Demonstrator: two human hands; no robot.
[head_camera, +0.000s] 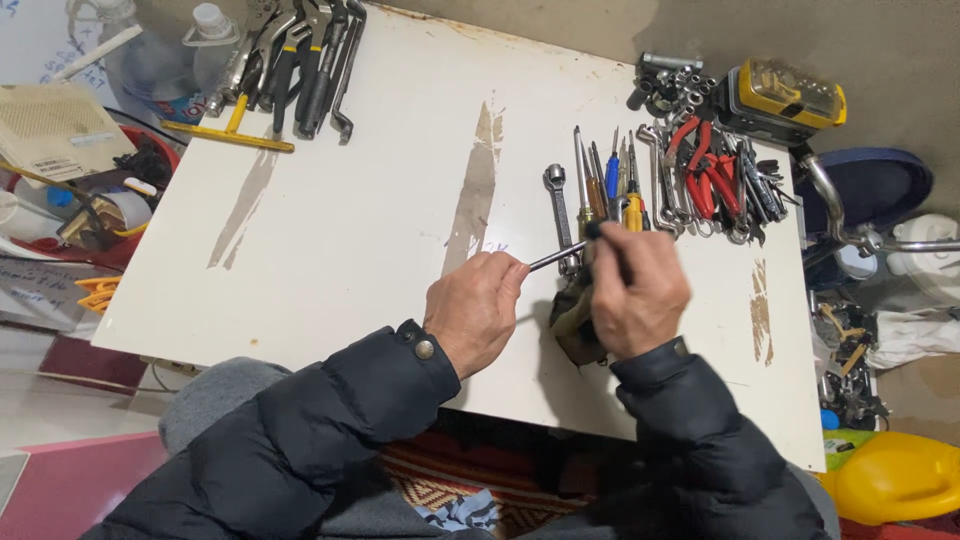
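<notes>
**Both hands on one tool at a crowded white bench**

A person in a dark padded jacket works over a white board (380, 230). The left hand (472, 308) pinches the bare end of a slim metal shaft (556, 258); the right hand (637, 290) is closed round its dark handle and a grubby rag (572, 318) bunched under the palm. The tool lies between the hands, just above the board's near half. Just beyond, a row of screwdrivers (606, 185) and a wrench (558, 205) lie side by side, next to red-handled pliers (706, 172). Farther off, a yellow case (786, 98) sits shut at the right corner, loose sockets (672, 88) beside it. At far left, a red tub (150, 150) off the board holds tape rolls and clutter.
</notes>
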